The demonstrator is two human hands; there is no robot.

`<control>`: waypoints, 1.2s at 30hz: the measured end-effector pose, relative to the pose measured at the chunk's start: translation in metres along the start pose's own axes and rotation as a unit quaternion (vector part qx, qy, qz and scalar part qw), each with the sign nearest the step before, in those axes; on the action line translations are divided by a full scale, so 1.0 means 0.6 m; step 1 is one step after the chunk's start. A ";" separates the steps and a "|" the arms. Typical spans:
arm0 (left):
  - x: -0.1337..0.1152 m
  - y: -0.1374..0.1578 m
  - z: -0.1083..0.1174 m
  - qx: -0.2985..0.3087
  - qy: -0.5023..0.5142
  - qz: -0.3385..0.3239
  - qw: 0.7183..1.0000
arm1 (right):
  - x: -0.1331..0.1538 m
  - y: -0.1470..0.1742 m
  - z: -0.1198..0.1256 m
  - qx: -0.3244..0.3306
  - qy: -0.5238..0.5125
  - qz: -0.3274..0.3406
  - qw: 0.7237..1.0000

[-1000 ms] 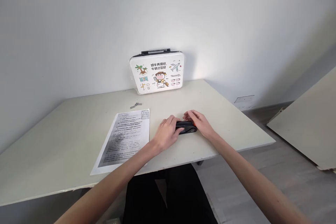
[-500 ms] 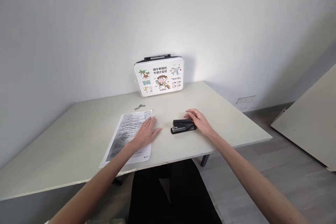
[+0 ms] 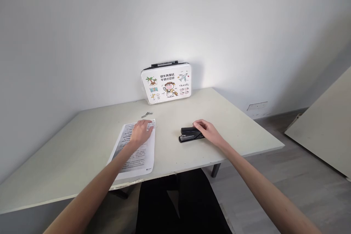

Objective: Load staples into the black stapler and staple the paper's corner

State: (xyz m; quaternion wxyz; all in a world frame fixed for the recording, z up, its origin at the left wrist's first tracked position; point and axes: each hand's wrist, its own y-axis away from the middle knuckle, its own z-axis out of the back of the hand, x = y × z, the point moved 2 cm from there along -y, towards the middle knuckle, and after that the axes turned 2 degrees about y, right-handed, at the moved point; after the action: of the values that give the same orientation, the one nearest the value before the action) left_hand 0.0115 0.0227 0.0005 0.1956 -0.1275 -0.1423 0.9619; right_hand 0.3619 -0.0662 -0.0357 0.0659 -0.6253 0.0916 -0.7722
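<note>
Printed sheets of paper lie on the table near its front edge. Resting on their upper part is my left hand, fingers bent forward toward the top right corner and thumb apart. To the right, a black stapler lies on its base with its front end pointing left. My right hand is closed around the stapler's rear end, which the fingers partly hide. Just beyond the paper's top edge sit several small grey staple strips.
A white cartoon-printed case with a black handle stands at the back of the table, against the wall. A wall socket is low on the right. A pale panel leans over the floor at far right.
My left hand has moved left and toward the paper's top, its fingers now more bent. The paper has shifted slightly left. My right hand's fingers have closed more on the stapler.
</note>
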 end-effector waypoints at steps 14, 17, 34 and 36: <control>-0.119 -0.014 -0.007 0.110 0.144 -0.107 0.978 | -0.009 -0.005 0.004 0.013 0.034 0.009 0.999; -0.185 0.017 -0.018 0.102 0.161 -0.177 0.966 | -0.013 -0.006 0.004 0.011 0.032 0.011 0.999; -0.140 0.030 0.018 0.098 0.119 -0.211 0.965 | -0.004 -0.004 0.004 0.015 0.042 0.017 0.999; -0.127 0.027 0.021 0.120 0.128 -0.217 0.960 | -0.003 -0.004 0.003 0.016 0.042 0.016 0.999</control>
State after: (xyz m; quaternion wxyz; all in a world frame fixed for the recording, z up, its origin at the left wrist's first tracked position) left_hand 0.0700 -0.0260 0.0216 0.4298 -0.1908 -0.0240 0.8822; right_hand 0.3643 -0.0637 -0.0366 0.0845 -0.5897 0.0922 -0.7979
